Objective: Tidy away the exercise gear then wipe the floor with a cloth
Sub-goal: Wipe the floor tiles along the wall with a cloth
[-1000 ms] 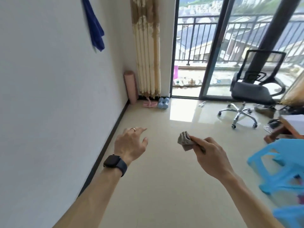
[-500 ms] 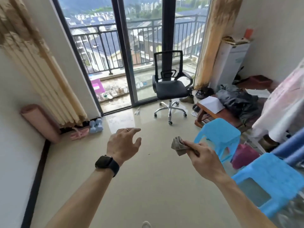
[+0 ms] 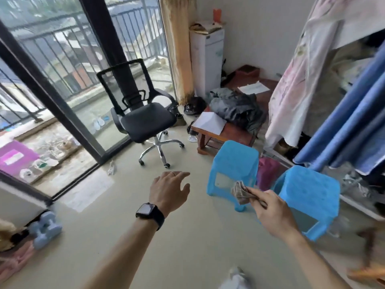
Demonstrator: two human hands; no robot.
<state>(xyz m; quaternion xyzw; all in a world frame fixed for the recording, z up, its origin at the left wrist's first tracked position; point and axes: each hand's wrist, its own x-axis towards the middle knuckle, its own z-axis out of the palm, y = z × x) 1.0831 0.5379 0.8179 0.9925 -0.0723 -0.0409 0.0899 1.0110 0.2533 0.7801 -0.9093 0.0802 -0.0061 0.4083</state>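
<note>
Your right hand, at four o'clock in the view, pinches one crumpled grey-brown cloth between thumb and curled fingers. The cloth is held in the air above the floor, in front of the nearer stools. Your left hand, near the centre, holds nothing, and its fingers are spread and relaxed. One dark watch sits on that wrist.

Handling, as a judgement: the cloth is light, soft and limp, so it offers no stiffness of its own. Bunching it as you do now carries it safely. For wiping, open it out and press it flat under the palm.

The pale blue dumbbells lie on the floor at eight o'clock, close to the wall. They look dense and rigid, and each is best taken round the bar between its heads. There seem to be two, though blur leaves the count uncertain.

Count of other items: two bright blue plastic stools at three o'clock, standing near each other, and one black office chair at twelve o'clock, beside the balcony door.
</note>
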